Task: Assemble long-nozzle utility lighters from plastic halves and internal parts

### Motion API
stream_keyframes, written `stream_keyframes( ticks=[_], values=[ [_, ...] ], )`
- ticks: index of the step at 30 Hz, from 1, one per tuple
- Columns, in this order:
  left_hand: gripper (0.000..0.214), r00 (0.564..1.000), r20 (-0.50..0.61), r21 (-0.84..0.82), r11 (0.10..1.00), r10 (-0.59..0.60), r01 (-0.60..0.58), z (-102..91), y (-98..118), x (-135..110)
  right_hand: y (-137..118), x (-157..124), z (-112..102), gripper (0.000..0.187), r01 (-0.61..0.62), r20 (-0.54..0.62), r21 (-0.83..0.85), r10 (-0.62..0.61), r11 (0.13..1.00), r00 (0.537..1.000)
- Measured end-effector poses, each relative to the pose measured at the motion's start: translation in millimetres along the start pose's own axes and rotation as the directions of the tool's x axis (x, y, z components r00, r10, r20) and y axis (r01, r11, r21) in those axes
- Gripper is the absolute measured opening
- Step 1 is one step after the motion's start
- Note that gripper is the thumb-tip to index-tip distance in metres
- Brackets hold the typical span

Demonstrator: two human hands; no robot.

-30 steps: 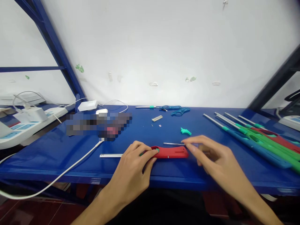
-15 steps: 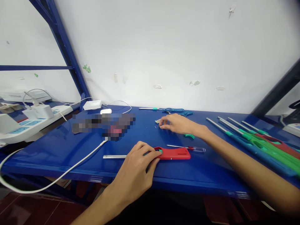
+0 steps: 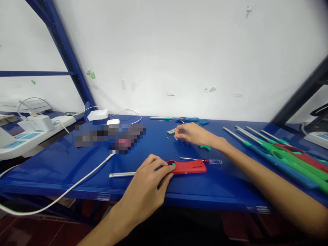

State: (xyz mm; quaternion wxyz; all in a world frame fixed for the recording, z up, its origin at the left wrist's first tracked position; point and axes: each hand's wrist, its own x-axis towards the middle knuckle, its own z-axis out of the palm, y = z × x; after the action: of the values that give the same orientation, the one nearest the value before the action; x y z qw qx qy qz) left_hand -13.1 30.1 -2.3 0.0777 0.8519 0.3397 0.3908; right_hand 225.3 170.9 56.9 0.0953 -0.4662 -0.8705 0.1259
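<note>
A red long-nosed gas lighter with a metal tube lies near the table's front edge. My left hand is closed around its middle, by the green trigger. Further back, my right hand pinches at the tabletop. A tiny light-coloured piece shows at its fingertips, too small to name. Beside these fingers lies a small pale metal part. A curved green piece rests below the right wrist. Just behind the red lighter is a screwdriver with a clear and red handle.
Several blue, green and red lighters lie at the right. An opened blue lighter is near the wall. At the left are a blurred-out object, a white cable, a white box and a power strip.
The right fingertips have drawn together in a pinch, and a tiny piece now shows there. The left hand stays on the red lighter. The view has shifted slightly.
</note>
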Motion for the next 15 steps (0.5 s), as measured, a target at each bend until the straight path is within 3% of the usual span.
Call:
stream_keyframes(
  ticks=[15],
  values=[
    [0.024, 0.994, 0.109, 0.078, 0.997, -0.012, 0.004, -3.2, 2.9, 0.8, 10.4, 8.8, 13.1, 0.031, 0.031, -0.009, 0.089, -0.031, 0.996, 0.999]
  ],
)
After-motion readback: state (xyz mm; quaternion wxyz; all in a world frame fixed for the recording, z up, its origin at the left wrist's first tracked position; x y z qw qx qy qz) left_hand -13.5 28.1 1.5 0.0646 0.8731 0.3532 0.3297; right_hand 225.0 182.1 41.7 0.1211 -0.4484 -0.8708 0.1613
